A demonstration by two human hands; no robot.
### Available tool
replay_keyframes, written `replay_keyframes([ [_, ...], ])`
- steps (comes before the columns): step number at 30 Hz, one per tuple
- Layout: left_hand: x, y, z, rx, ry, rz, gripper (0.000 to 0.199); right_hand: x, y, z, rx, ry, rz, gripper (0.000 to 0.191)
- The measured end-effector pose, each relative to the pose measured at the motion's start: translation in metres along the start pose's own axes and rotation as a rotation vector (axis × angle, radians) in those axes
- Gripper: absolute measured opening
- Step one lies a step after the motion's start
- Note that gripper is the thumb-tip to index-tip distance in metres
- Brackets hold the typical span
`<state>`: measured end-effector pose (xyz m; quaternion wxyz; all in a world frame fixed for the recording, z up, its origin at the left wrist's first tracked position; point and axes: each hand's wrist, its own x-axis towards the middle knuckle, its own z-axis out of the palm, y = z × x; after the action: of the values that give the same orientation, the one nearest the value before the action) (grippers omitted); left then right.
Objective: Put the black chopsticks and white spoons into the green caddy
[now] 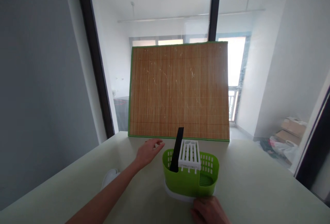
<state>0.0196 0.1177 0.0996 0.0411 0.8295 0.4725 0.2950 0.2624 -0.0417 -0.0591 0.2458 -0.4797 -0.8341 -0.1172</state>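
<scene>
A green plastic basket (183, 181) with slotted sides stands on a white base on the table. Across its middle sits a white slotted rack (190, 153) with small hooks along its front. A long black strip-like object (177, 149) leans upright in the basket's left part. To the left of the basket, my left hand (149, 151) hovers with fingers apart and nothing in it. At the basket's front right, my right hand (209, 210) is low by the white base, its fingers curled and partly hidden; whether they grip the base cannot be made out.
A white object (110, 177) lies on the table (85, 179), partly behind my left forearm. Upright at the table's far edge stands a bamboo mat (177, 91) with green edging, before a glass partition. Cardboard boxes (294, 126) and bags are beyond the glass at right.
</scene>
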Motion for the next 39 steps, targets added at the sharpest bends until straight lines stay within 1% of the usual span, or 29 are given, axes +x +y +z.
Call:
replay_keyframes([
  [3, 0.022, 0.034, 0.014, -0.381, 0.004, 0.006, 0.048, 0.0, 0.001, 0.0, 0.01, 0.022, -0.002, 0.013],
  [6, 0.038, 0.059, 0.028, -0.723, -0.044, -0.065, 0.05, 0.0, 0.002, 0.002, 0.004, 0.023, 0.009, 0.012],
  [7, 0.042, 0.065, 0.032, -0.798, -0.069, -0.085, 0.047, 0.0, 0.002, 0.002, -0.003, 0.021, 0.015, 0.011],
  [9, 0.046, 0.074, 0.038, -0.874, -0.102, -0.106, 0.042, 0.0, 0.003, 0.004, -0.021, 0.021, 0.025, 0.009],
  [11, 0.047, 0.078, 0.042, -0.882, -0.1, -0.123, 0.04, 0.001, 0.003, 0.006, -0.035, 0.024, 0.032, 0.007],
  [14, 0.045, 0.076, 0.046, -0.902, -0.067, -0.155, 0.039, 0.001, 0.004, 0.009, -0.041, 0.025, 0.038, 0.005],
  [21, 0.034, 0.072, 0.045, -0.953, 0.05, -0.239, 0.039, -0.001, 0.004, 0.009, -0.023, 0.009, 0.047, 0.005],
  [27, 0.025, 0.074, 0.05, -1.075, 0.073, -0.322, 0.044, -0.003, 0.006, 0.012, -0.011, -0.02, 0.049, 0.003],
  [32, 0.023, 0.078, 0.053, -1.061, -0.021, -0.342, 0.046, -0.004, 0.006, 0.015, -0.019, -0.062, 0.067, 0.002],
  [36, 0.022, 0.083, 0.048, -1.015, -0.051, -0.362, 0.045, -0.003, 0.006, 0.014, -0.026, -0.066, 0.078, 0.003],
  [39, 0.022, 0.085, 0.046, -1.02, -0.085, -0.368, 0.045, -0.002, 0.006, 0.013, -0.031, -0.068, 0.083, 0.004],
])
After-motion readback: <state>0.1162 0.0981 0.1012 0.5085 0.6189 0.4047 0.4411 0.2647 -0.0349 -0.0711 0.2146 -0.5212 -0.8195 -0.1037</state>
